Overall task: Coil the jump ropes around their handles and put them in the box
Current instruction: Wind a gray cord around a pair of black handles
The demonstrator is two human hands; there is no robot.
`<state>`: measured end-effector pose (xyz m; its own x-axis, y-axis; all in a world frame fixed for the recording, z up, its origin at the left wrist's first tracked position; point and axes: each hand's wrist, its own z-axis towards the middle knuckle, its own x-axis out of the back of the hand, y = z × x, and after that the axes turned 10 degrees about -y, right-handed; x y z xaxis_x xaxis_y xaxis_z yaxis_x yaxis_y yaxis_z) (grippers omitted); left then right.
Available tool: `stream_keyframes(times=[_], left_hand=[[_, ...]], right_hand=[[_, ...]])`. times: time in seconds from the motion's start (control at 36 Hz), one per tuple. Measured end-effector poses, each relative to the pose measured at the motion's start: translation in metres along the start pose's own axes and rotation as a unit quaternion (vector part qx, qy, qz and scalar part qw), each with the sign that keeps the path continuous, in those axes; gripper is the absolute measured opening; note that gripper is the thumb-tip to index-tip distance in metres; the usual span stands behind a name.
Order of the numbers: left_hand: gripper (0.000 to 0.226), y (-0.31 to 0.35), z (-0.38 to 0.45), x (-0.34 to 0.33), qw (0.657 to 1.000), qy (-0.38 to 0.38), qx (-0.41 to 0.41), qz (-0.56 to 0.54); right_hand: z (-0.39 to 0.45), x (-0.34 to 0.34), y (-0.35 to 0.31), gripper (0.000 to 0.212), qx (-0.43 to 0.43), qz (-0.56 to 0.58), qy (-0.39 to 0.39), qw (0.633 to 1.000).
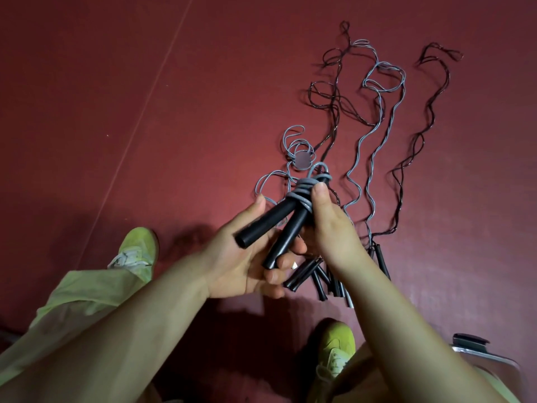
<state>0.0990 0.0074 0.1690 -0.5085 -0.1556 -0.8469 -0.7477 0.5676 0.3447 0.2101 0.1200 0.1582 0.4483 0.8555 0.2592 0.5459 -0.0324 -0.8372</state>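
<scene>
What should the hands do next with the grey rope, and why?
Probably pass another turn with the right hand around the two black handles held by the left hand: only a few wraps sit at the top, and grey rope trails loose on the floor.

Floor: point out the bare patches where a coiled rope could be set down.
Bare: red floor left of the loose ropes, beyond the left shoe. Crowded: under both hands, where spare handles pile up, and the rope spread ahead on the right.

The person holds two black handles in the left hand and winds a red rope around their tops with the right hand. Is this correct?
Not quite. In the head view the rope wound around the two black handles is grey, not red. The left hand holds them and the right hand winds.
</scene>
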Motion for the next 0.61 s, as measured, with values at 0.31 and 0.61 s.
stream_keyframes(times=[0.31, 0.61], left_hand=[[0.052, 0.002, 0.001, -0.002, 0.984, 0.105, 0.011, 0.140], [0.041, -0.005, 0.011, 0.003, 0.927, 0.261, 0.000, 0.268]], right_hand=[[0.000, 0.000, 0.000, 0.063, -0.028, -0.055, 0.004, 0.998], [0.004, -0.006, 0.007, 0.065, -0.068, -0.031, -0.003, 0.997]])
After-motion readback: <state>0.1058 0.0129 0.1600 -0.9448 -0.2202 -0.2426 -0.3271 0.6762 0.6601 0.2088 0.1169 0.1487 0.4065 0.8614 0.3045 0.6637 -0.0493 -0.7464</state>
